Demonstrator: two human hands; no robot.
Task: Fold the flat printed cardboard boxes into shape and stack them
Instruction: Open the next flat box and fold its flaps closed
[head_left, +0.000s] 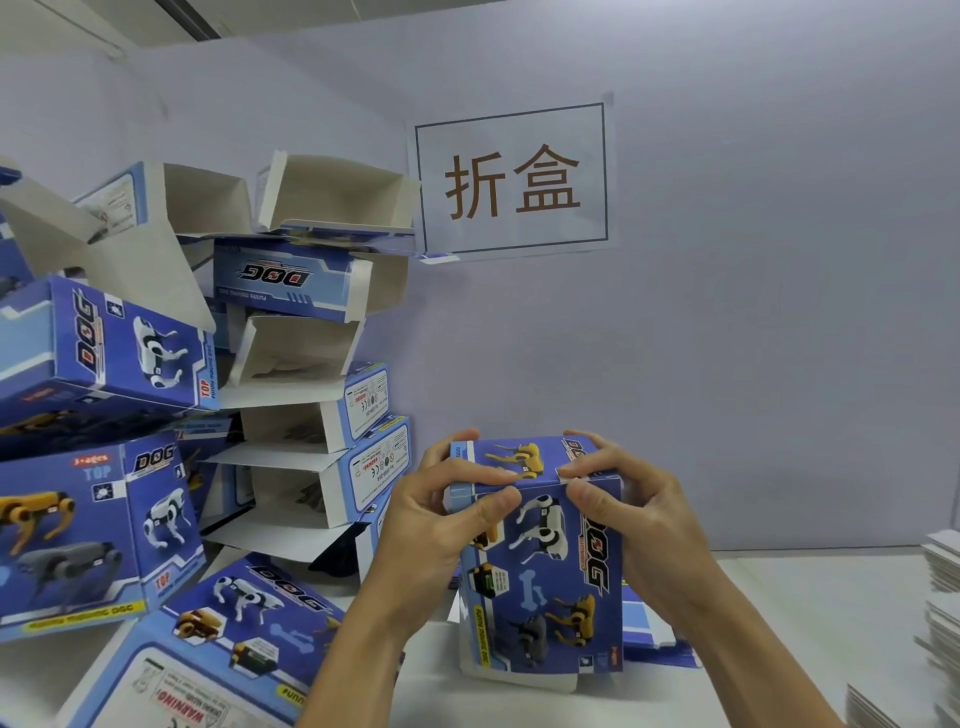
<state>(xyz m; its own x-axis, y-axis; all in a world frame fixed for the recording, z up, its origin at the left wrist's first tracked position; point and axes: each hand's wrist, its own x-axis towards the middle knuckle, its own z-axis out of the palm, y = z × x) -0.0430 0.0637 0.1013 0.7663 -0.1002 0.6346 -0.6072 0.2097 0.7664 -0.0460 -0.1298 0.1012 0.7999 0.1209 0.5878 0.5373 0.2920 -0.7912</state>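
The box (540, 561) gripped by the left hand (441, 525) and right hand (634, 525) was thin printed cardboard with a smooth, slightly glossy blue face. The stacked boxes (130, 467) showed the same coated print outside and matt, uncoated grey-white board inside. The wall sign (511, 179) was plain matt paper. The tabletop (779, 613) looked smooth and white.

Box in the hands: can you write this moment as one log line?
left hand: grips box | right hand: grips box | top flap: being closed | pile: left

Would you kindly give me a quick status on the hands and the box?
Left hand and right hand both grip the box at its top edge. Box upright on table, top being closed. Folded stack left, nothing blocking.
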